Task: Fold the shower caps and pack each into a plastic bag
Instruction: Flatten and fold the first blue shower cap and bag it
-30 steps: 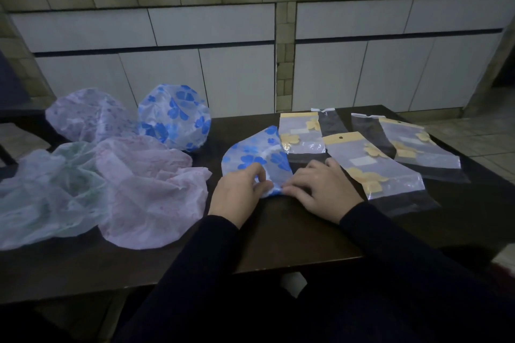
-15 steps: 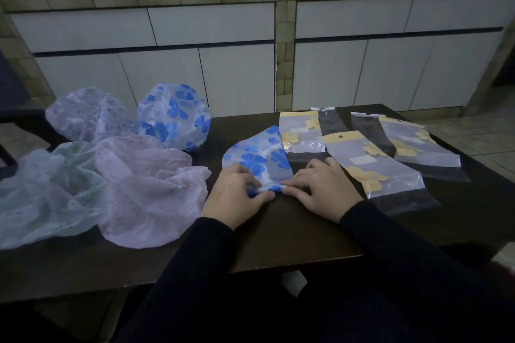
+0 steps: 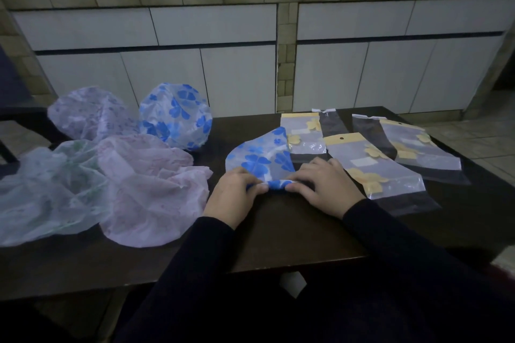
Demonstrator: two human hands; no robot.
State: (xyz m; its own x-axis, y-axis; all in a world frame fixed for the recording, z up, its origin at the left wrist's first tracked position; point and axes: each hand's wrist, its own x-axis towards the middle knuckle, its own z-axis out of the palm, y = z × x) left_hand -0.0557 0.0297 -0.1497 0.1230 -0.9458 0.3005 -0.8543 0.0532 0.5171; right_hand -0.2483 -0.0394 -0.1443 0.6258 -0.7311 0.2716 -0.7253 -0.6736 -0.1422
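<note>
Filling most of the view, a dark wooden desk carries everything, with pale cabinet doors and a tiled counter edge behind it. On the desk's left side lie four loose shower caps: a pale green cap at the far left, a pink cap overlapping its right edge, a lilac-speckled cap behind them, and a puffed blue-flowered cap just beside the lilac one. On the right side lie flat plastic bags: a near bag with a yellow header and yellow flower print, a far-right bag of the same kind, a back bag also yellow-headed, and two plain clear ones between and behind them, their edges hard to trace against the dark wood. Black sleeves reach in from the bottom edge. At the middle of the desk lies the folded blue-flowered cap, flattened into a wedge whose far tip touches the back bag. The left hand grips the cap's near edge, thumb and curled fingers pinching the rolled hem. The right hand rests on the hem's right end, its thumb pinching the fabric, its fingers lying loosely bent over the desk.
</note>
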